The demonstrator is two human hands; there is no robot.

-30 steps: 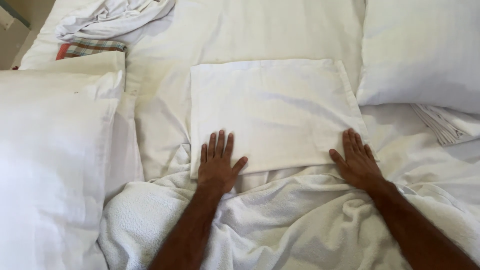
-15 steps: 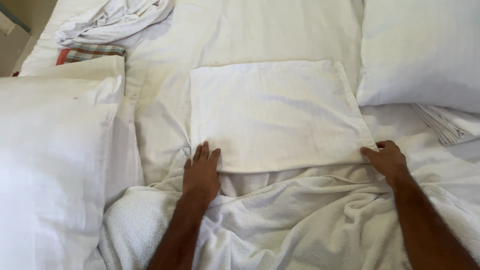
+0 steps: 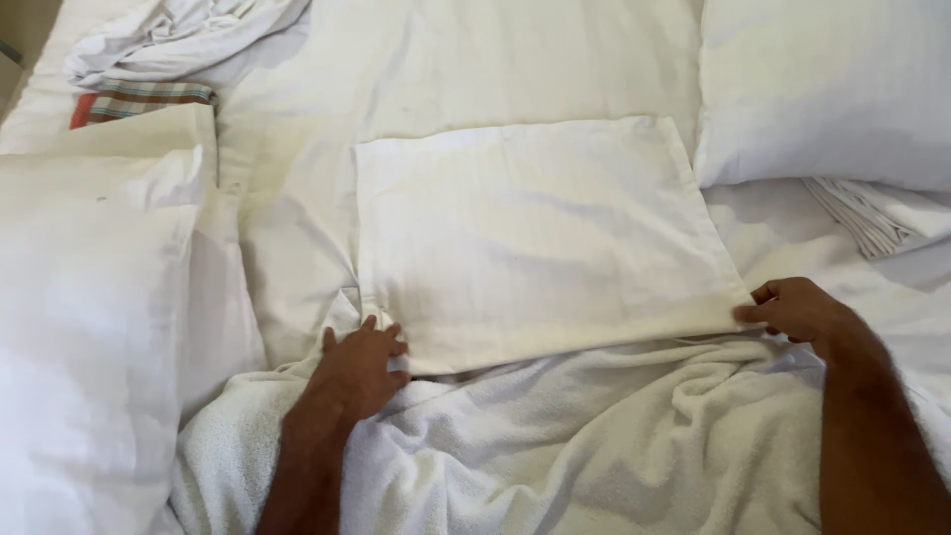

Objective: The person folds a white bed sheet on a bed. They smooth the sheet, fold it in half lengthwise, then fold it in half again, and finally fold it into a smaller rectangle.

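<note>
Both hands have slid to the folded pillowcase's (image 3: 535, 243) near corners: left hand (image 3: 359, 365) curled, right hand (image 3: 800, 309) pinching its edge.

Bed with white sheet (image 3: 555, 59) carries everything. Flat folded white cloth rectangle (image 3: 535, 238) at bed's middle. Crumpled white terry towel (image 3: 594, 446) along near edge, touching cloth's near side. Plump white pillows (image 3: 89, 327) stacked along left edge. Another white pillow (image 3: 832, 89) at far right corner; folded white striped linen (image 3: 872, 213) tucked under its near side. Bunched white sheet (image 3: 178, 40) over red-green checked cloth (image 3: 139, 99) at far left corner.
</note>
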